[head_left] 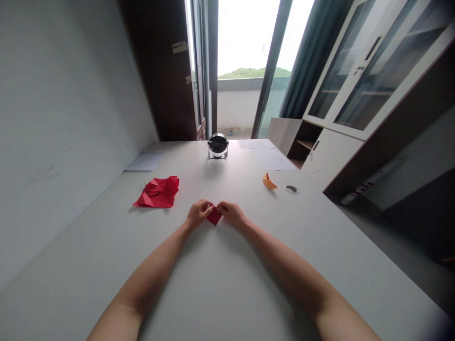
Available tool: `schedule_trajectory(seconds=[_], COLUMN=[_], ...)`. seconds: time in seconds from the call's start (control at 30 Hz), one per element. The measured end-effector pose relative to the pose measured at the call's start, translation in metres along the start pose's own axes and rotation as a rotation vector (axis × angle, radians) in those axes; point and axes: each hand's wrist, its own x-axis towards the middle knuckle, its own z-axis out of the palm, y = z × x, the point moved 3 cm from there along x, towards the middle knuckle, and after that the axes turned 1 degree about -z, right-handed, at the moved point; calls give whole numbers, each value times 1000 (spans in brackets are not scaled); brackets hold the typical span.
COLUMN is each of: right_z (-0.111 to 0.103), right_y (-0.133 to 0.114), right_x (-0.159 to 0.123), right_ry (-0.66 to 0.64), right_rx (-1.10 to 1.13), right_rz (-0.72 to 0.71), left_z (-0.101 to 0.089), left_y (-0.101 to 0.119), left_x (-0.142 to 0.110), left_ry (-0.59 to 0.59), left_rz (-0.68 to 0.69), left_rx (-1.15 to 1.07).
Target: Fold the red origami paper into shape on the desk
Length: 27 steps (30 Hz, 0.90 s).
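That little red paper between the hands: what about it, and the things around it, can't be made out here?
- Red paper, head view: its folded shape is mostly covered by the left hand and right hand.
- Fingertips: curled over the paper, so the exact grip is hidden.
- Orange paper figure: too small to tell its shape.
- Round device: its face is too small to read.
- Elbows: cut off by the bottom edge.

A: What do the hands hold?
B: The left hand (198,213) and right hand (231,212) pinch a small red paper (214,216) at mid-frame, over the counter (227,284).
A: Anything else?
B: Crumpled red sheet (158,192) left of centre, orange fold (269,182) right, fan (218,146) above centre.
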Motion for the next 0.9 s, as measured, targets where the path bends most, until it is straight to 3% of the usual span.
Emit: schedule_trajectory(seconds=[0.3,0.47,0.57,0.67,0.77,0.9], right_z=[-8,-10,-11,-12,-13,-12], right_y=[2,1,-8,-25,-40,-44], right_x=[0,0,-3,-9,-14,-15], right_ry=[53,88,134,144,68,-19], right_rx=[232,317,201,-20,-227,-476], right_rz=[42,5,-95,-246,-354,-386], left_z=[3,6,5,1,-2,-2], left_y=[-18,-22,-17,-8,0,4], left_x=[2,3,1,-2,-4,-2], left_ry=[53,66,45,20,28,41], left_rz=[-116,-114,-100,-68,-34,6], left_rx=[-352,-477,-389,-143,21,-1])
